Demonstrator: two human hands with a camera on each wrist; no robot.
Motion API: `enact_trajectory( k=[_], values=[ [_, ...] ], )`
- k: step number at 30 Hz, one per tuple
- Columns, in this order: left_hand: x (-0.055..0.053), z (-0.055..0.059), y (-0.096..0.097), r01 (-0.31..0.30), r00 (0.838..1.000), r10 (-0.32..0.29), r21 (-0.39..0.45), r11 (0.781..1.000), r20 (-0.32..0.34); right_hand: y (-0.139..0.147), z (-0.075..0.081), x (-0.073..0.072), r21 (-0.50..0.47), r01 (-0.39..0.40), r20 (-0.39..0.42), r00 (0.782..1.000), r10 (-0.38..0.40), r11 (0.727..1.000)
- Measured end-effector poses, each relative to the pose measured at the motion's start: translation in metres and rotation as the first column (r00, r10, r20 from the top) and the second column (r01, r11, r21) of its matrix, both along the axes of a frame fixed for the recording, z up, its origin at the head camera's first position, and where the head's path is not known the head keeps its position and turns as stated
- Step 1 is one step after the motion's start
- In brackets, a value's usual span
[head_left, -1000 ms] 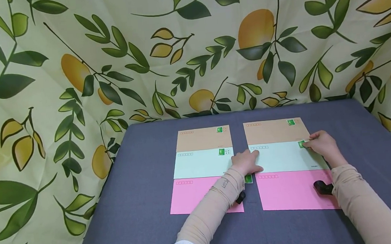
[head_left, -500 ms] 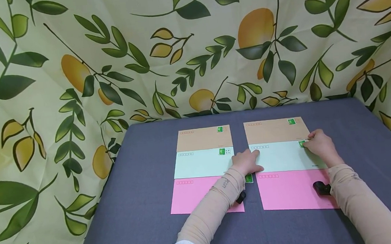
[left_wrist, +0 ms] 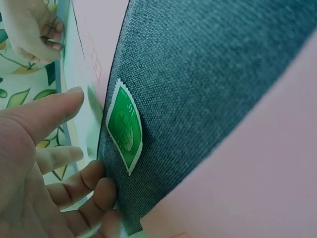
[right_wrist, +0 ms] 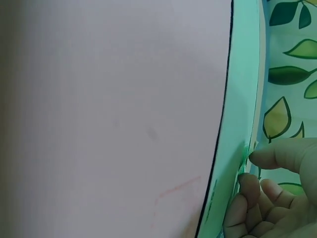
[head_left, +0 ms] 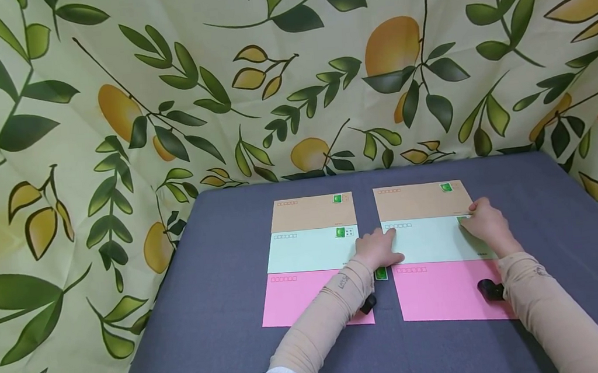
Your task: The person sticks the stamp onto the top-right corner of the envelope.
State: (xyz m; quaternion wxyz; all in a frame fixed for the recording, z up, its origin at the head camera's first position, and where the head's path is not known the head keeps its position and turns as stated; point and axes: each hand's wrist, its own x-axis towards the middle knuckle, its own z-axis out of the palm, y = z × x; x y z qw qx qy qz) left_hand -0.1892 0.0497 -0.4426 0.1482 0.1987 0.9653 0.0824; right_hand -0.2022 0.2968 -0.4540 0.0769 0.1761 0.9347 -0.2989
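My left hand [head_left: 378, 249] rests with fingers spread at the left edge of the pale blue envelope [head_left: 414, 242] in the right column. Just below it, a loose green postage stamp [head_left: 381, 274] lies on the cloth between the columns; the left wrist view shows this stamp [left_wrist: 126, 129] slightly curved, beside the fingers. At the same envelope's upper right corner, my right hand [head_left: 488, 227] pinches another green stamp [head_left: 461, 219] between thumb and forefinger, mostly covered by the fingers. In the right wrist view, this stamp [right_wrist: 243, 166] is close against the pale blue paper.
A brown envelope [head_left: 418, 200] bearing a stamp lies above, a pink one [head_left: 444, 292] below. To the left are a stamped brown envelope [head_left: 309, 215], a stamped pale blue one [head_left: 304, 253] and a pink one [head_left: 302, 297]. A grey cloth [head_left: 220, 263] covers the table; a leaf-patterned curtain hangs behind.
My right hand has shifted slightly left and now covers more of the stamp at the envelope's corner. The left hand stays in place.
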Motion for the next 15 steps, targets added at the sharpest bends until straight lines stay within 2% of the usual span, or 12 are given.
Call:
enact_trajectory(
  k=[8,15],
  values=[
    [0.001,0.004,-0.007,0.043,0.996,-0.042,0.009,0.999,-0.075,-0.005,0.009,0.005,-0.046,-0.033,-0.032,0.999,0.031,0.998],
    [0.009,0.017,-0.019,0.056,0.984,-0.061,-0.035,0.998,-0.169,-0.023,0.023,0.016,-0.041,-0.122,-0.132,0.984,0.115,0.992]
  ],
)
